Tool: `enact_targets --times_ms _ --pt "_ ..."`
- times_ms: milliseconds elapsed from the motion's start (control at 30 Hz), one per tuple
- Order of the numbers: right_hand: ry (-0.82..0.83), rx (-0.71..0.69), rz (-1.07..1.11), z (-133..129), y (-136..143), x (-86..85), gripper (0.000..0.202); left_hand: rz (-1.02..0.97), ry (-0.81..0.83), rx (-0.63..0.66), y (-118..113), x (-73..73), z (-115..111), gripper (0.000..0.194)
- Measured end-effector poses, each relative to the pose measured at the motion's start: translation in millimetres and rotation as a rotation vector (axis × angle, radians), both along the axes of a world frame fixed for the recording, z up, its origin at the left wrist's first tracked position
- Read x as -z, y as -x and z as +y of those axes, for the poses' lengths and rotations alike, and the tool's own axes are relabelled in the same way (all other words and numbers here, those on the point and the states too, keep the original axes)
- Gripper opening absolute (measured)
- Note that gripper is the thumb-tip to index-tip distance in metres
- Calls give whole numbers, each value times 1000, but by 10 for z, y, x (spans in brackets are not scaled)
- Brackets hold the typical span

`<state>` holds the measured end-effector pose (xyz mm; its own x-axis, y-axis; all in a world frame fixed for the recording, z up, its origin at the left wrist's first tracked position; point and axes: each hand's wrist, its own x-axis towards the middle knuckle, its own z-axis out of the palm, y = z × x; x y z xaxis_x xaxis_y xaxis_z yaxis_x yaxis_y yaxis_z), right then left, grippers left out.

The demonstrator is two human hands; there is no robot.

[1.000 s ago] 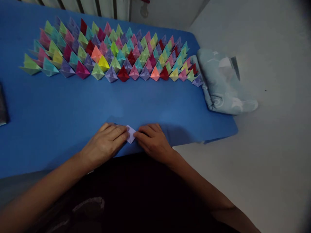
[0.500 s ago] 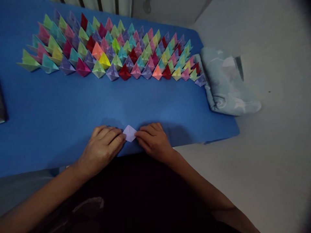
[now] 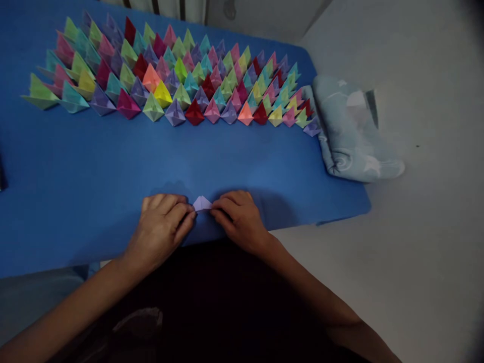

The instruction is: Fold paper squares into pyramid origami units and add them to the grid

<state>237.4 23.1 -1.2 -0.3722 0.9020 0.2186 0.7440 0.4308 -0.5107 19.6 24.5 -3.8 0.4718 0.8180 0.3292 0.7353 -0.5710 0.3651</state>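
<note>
A small folded piece of pale lilac paper (image 3: 202, 203) is stretched between my two hands, close to the near edge of the blue surface. Its top is a low peak with a crease down the middle. My left hand (image 3: 162, 219) pinches its left corner between thumb and fingers. The right corner is pinched in the same way by my right hand (image 3: 239, 216). Beyond them stand rows of folded paper boats (image 3: 175, 113) in many colours, apart from both hands.
The blue sheet-like surface (image 3: 113, 166) carries everything. A folded grey-blue cloth with white patterns (image 3: 351, 136) lies at its right end, by the pale wall (image 3: 434, 201). Pale slats (image 3: 169, 7) stand along the far side.
The lilac paper showed as a flat diamond and now shows as a low peaked shape, its lower half no longer visible. Both hands keep their pinch, with the fingers slightly shifted.
</note>
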Motion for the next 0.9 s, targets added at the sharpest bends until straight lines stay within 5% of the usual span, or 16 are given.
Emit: enact_targets --times_ms 233,533,900 --pt "-7 43 40 0 6 10 16 2 25 -11 -25 -16 2 24" --pt "-102 -90 21 -31 -51 33 16 9 -14 31 14 7 -1 20" --pt "-154 -212 -93 -23 -49 27 27 -27 -62 249 34 -13 85 22"
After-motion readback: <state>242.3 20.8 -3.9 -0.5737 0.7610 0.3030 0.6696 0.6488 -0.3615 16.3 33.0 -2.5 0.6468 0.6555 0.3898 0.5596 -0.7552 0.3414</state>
